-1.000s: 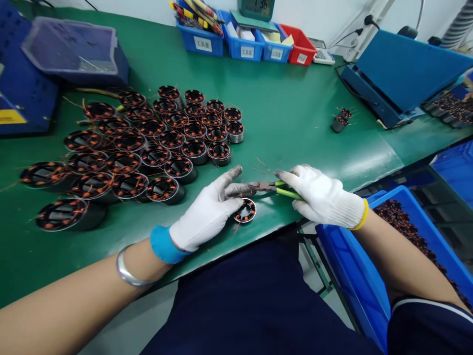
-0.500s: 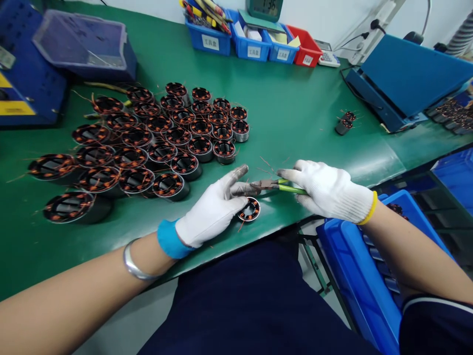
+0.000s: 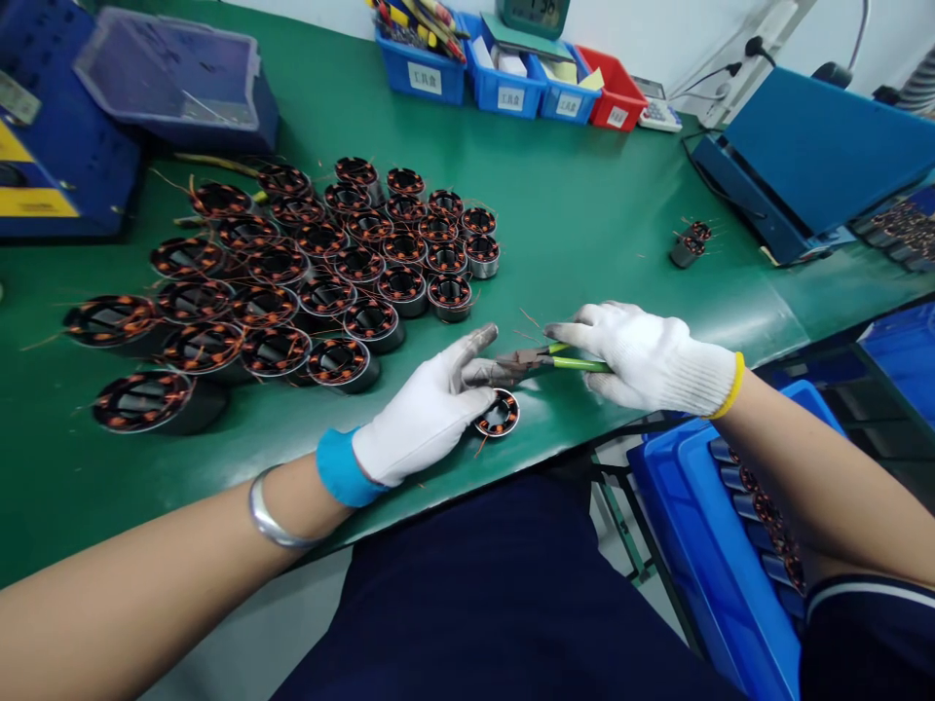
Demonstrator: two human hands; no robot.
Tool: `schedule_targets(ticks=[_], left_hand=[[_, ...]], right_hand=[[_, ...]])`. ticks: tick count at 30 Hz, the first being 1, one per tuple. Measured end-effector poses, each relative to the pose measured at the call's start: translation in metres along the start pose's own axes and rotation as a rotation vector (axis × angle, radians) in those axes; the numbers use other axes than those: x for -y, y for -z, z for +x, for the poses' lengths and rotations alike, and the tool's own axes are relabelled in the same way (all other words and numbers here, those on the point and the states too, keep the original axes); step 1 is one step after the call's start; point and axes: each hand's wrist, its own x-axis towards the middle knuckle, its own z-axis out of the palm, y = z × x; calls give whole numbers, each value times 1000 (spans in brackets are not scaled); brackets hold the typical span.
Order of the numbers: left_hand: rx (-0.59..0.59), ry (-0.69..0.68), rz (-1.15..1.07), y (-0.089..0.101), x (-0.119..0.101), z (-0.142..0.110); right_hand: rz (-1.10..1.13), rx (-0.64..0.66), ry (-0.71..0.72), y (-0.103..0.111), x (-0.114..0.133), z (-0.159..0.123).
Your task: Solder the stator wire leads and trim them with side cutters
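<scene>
My left hand (image 3: 430,409), in a white glove with a blue cuff, steadies a small motor stator (image 3: 498,414) near the table's front edge. The thumb lies against its rim, and the fingertips reach behind it to the jaws of the pliers. My right hand (image 3: 635,355), gloved in white with a yellow hem, is closed around green-handled pliers (image 3: 580,364). Their jaws meet the left fingertips just above the stator; whether they grip a wire cannot be made out. Loose wire ends (image 3: 530,318) lie beyond the jaws.
Many wound stators (image 3: 357,263) stand grouped at left on the green table (image 3: 584,224). Two small stators (image 3: 688,250) stand at right near a blue machine (image 3: 810,161). Tool boxes (image 3: 424,80) line the back. A blue crate (image 3: 701,545) of stators sits below, at right.
The view has shifted slightly, so the table's contents appear a little further right. My right hand and the pliers have shifted slightly upward in view; both hands keep their holds.
</scene>
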Motion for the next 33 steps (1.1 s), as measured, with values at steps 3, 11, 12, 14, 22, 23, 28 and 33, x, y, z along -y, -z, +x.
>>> schedule_targets(ticks=[3, 11, 12, 14, 22, 23, 28, 33], left_hand=[[10, -9, -20, 0, -1, 0], [8, -13, -27, -1, -2, 0], [4, -13, -26, -1, -2, 0], [-2, -11, -26, 0, -2, 0], [31, -15, -80, 0, -1, 0], [28, -16, -85, 1, -1, 1], [15, -11, -68, 1, -1, 1], [16, 6, -82, 0, -2, 2]], right_hand=[[8, -13, 41, 1, -1, 4], [61, 7, 70, 2, -4, 12], [75, 25, 68, 3, -4, 13], [97, 53, 58, 5, -5, 14], [212, 80, 95, 5, -9, 16], [211, 77, 95, 4, -9, 17], [171, 60, 77, 5, -10, 18], [87, 57, 51, 8, -11, 19]])
